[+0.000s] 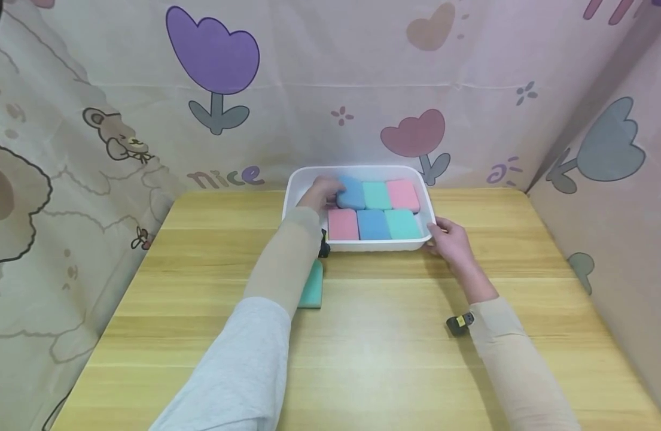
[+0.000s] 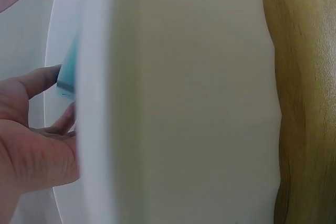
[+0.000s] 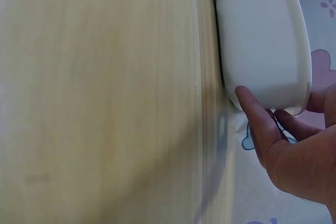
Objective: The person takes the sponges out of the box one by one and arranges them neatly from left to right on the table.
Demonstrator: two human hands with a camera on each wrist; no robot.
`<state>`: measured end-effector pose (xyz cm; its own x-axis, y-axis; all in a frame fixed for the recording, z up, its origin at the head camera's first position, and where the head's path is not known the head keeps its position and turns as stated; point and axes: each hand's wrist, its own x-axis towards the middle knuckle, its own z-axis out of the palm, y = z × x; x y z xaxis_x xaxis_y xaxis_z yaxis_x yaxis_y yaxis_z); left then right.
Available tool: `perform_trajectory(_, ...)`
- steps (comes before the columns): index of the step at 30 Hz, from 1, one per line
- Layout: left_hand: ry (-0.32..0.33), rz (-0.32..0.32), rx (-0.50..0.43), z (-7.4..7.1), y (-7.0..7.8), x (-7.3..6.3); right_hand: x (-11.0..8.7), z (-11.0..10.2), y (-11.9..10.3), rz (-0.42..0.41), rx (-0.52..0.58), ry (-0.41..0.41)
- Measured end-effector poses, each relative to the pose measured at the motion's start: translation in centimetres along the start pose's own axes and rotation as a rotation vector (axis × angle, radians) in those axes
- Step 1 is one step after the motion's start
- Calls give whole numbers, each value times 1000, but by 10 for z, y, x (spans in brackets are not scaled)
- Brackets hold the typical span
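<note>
A white tray [image 1: 381, 245] stands at the back of the table with two rows of sponge blocks in it. My left hand [image 1: 323, 190] reaches over its left side and pinches the blue sponge [image 1: 352, 193] at the left end of the back row, which looks slightly raised. In the left wrist view the tray wall [image 2: 194, 98] hides most of that sponge [image 2: 67, 74]. Beside it are a green sponge [image 1: 377, 195] and a pink sponge [image 1: 402, 194]. The front row has pink [image 1: 343, 225], blue [image 1: 373, 225] and green [image 1: 402, 224] sponges. My right hand [image 1: 453, 242] grips the tray's front right corner.
Another green sponge [image 1: 312, 288] lies on the wooden table [image 1: 389, 335], partly hidden by my left forearm. A patterned curtain [image 1: 319, 78] hangs close behind the tray and along both sides. Small black devices sit at both wrists.
</note>
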<state>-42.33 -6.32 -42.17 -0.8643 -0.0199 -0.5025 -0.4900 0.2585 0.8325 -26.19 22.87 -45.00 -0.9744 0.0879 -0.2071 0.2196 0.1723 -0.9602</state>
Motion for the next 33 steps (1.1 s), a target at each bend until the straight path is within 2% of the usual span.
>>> perform_trajectory(3,-5,9,-16,-3,-1,-1,0,1,0,6,0,-4)
perform_trajectory(11,-36,83,-82,-10,1,-13,-1,1,0,10,-11,-4)
perform_trajectory(16,-74,116,-118,-14,6,-21,-1,1,0,6,-7,-2)
perform_trajectory(33,-108,144,-161,-23,20,-60,-2,0,1,12,-5,-12)
